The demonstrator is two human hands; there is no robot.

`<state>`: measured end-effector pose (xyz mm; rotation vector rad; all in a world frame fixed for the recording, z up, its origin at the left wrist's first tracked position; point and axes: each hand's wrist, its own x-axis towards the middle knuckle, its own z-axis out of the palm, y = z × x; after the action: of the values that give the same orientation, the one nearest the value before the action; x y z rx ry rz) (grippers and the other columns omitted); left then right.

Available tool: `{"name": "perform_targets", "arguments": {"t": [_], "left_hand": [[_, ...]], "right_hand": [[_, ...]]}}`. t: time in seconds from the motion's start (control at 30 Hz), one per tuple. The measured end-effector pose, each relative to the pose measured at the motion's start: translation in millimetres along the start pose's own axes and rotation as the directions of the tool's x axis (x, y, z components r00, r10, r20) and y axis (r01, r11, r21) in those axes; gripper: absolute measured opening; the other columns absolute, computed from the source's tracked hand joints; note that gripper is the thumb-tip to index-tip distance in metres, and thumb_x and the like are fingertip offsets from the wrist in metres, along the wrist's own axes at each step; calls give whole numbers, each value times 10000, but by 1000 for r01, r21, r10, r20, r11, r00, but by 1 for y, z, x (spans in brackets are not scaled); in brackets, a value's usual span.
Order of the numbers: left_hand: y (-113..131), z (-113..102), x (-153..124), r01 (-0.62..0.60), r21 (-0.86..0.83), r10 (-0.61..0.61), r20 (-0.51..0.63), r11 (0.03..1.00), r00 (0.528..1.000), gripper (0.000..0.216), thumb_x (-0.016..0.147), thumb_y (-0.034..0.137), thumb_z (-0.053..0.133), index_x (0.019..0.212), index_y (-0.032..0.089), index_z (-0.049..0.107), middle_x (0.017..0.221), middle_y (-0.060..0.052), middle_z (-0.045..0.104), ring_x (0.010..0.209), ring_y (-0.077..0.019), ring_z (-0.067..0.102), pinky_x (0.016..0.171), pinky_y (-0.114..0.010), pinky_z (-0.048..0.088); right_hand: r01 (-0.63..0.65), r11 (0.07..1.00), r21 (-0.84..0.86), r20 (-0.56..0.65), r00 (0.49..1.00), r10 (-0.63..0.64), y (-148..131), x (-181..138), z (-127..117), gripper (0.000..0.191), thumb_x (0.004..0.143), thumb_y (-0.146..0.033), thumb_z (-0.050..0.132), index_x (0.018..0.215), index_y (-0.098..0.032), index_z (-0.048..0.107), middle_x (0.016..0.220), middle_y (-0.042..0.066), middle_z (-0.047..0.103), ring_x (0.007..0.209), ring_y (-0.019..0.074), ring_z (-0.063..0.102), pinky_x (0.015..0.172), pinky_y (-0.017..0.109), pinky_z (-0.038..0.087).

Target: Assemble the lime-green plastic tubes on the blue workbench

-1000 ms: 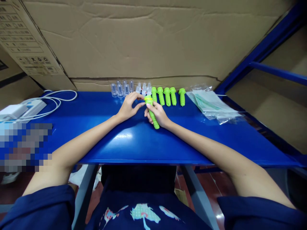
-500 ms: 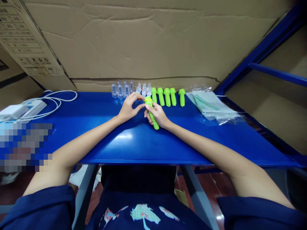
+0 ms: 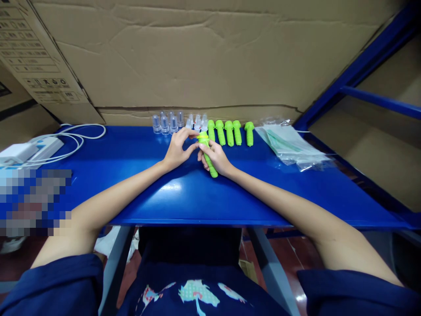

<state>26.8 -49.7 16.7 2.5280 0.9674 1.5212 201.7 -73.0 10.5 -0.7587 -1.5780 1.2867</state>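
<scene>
Spreading beneath, a blue table [image 3: 263, 193] is seen; above its middle the left hand [image 3: 177, 149] is curled, whether gripping cannot be told, while by the right hand [image 3: 219, 158] a ribbed lime-green handle [image 3: 211, 166] is clasped, its yellow ring [image 3: 203, 136] near the left hand.

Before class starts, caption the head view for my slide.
Right hand holding a ridged lime-green tubular piece, left hand at its yellow-banded head, over a glossy blue table.
</scene>
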Motion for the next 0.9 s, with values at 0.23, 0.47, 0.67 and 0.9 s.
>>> {"name": "perform_targets", "arguments": {"t": [0.23,0.47,0.67,0.9], "left_hand": [[2,0,0,33,75,-36,36,997,999,147,952,289,635,1070,201,643,1071,-67,716,1008,-218,653,946,-382,456],[-5,1,1,39,-25,-39,28,999,999,152,943,315,655,1021,185,649,1012,-66,711,933,-204,650,895,-365,503],[-7,2,0,56,-91,-53,30,994,998,148,913,293,695,996,175,665,983,-51,718,863,-170,657,803,-303,516],[-13,0,3,59,-74,-55,54,996,997,75,946,196,619,958,169,687,950,-44,740,861,-165,672,817,-301,505]], "right_hand": [[1,1000,10,-17,1000,-1,1,0,1,550,828,-719,673,914,-239,420,550,-77,595,313,94,472,296,229,394],[-21,1000,15,-23,1000,21,5,0,-1,536,839,-688,684,931,-237,409,583,-72,615,315,90,465,288,232,386],[-51,998,25,-32,998,51,8,1,-3,535,829,-662,711,929,-238,400,592,-70,622,312,90,469,276,234,384],[-90,996,9,-43,995,91,8,1,-2,544,817,-659,721,935,-231,405,584,-63,622,306,94,466,262,242,375]]}}
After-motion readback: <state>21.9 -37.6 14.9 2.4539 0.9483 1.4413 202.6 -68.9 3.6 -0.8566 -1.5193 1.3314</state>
